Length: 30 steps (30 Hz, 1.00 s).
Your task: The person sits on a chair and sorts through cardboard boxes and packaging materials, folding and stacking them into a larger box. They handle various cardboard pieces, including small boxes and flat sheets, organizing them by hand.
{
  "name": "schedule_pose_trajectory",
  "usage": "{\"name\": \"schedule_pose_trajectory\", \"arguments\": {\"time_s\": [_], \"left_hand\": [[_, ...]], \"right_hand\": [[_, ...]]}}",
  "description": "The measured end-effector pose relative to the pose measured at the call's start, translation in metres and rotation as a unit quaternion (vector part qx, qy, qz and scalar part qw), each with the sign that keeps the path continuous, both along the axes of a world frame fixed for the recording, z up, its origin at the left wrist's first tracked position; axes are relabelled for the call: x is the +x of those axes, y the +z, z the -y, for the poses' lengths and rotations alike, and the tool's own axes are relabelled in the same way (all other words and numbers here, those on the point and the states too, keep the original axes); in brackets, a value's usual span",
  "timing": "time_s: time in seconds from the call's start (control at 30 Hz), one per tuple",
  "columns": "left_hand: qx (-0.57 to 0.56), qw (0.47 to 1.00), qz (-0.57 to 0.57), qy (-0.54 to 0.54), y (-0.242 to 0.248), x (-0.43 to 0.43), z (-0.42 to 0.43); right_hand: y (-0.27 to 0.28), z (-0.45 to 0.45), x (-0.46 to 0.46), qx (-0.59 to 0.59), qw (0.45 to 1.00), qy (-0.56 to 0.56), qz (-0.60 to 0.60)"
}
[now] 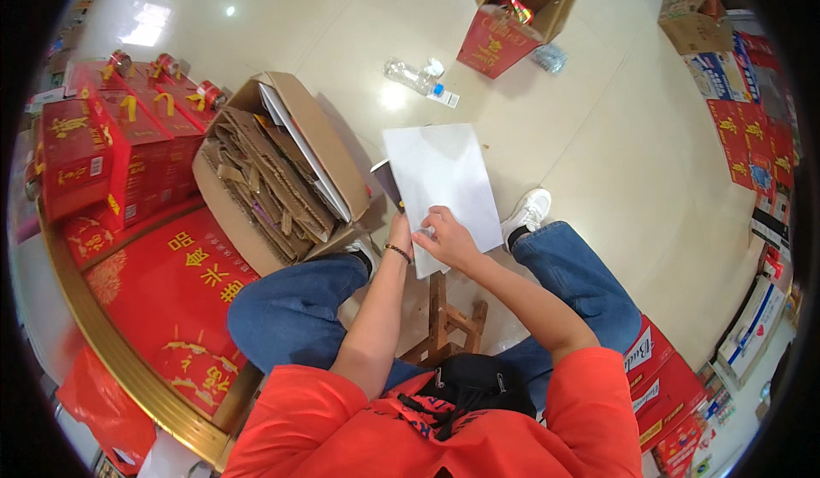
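A stack of white flat sheets (442, 170), paper or thin card, is held out in front of me between my knees. My left hand (402, 234), with a beaded bracelet at the wrist, grips its lower left edge. Over the lower part of the sheets is my right hand (448, 241), thumb and forefinger bent; whether anything is pinched there is unclear. A dark flat piece (388, 183) with a pale edge sticks out behind the sheets on the left. Left of my hands, a cardboard box (320, 138) is packed with flattened corrugated cardboard (256, 177).
A clear plastic bottle (410, 77) lies on the tiled floor ahead. Beyond it stands an open red carton (496, 42). Red gift boxes (144, 138) are at the left. A wooden stool (439, 318) shows beneath my arms. Red beer cartons (666, 382) stand at the right.
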State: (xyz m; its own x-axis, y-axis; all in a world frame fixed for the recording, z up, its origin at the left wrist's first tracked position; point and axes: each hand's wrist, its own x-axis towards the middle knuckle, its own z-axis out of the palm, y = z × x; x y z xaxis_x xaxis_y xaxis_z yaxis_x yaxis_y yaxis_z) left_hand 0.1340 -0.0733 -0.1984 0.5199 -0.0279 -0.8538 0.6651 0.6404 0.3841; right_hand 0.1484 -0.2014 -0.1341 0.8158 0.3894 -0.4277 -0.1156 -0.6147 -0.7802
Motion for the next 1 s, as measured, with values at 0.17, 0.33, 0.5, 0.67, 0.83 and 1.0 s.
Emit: {"name": "schedule_pose_trajectory", "arguments": {"time_s": [0.17,0.33,0.5,0.67,0.83,1.0], "left_hand": [[-0.057,0.994,0.094,0.019,0.04,-0.011,-0.015],[-0.152,0.97,0.188,0.033,0.105,-0.018,-0.021],[-0.154,0.97,0.187,-0.02,0.144,-0.048,-0.023],[0.002,0.972,0.234,-0.024,0.144,-0.064,-0.043],[-0.116,0.951,0.281,-0.058,0.184,-0.07,-0.055],[-0.145,0.929,0.312,-0.137,0.194,-0.081,-0.061]], "right_hand": [[0.058,0.01,-0.005,-0.004,0.979,0.08,0.187],[0.115,0.012,-0.025,-0.04,0.939,0.117,0.322],[0.141,0.013,-0.05,-0.069,0.915,0.153,0.368],[0.163,0.027,-0.047,-0.041,0.901,0.055,0.429],[0.138,0.119,-0.007,-0.069,0.956,-0.207,0.195],[0.176,0.09,-0.018,0.203,0.956,-0.166,-0.128]]}}
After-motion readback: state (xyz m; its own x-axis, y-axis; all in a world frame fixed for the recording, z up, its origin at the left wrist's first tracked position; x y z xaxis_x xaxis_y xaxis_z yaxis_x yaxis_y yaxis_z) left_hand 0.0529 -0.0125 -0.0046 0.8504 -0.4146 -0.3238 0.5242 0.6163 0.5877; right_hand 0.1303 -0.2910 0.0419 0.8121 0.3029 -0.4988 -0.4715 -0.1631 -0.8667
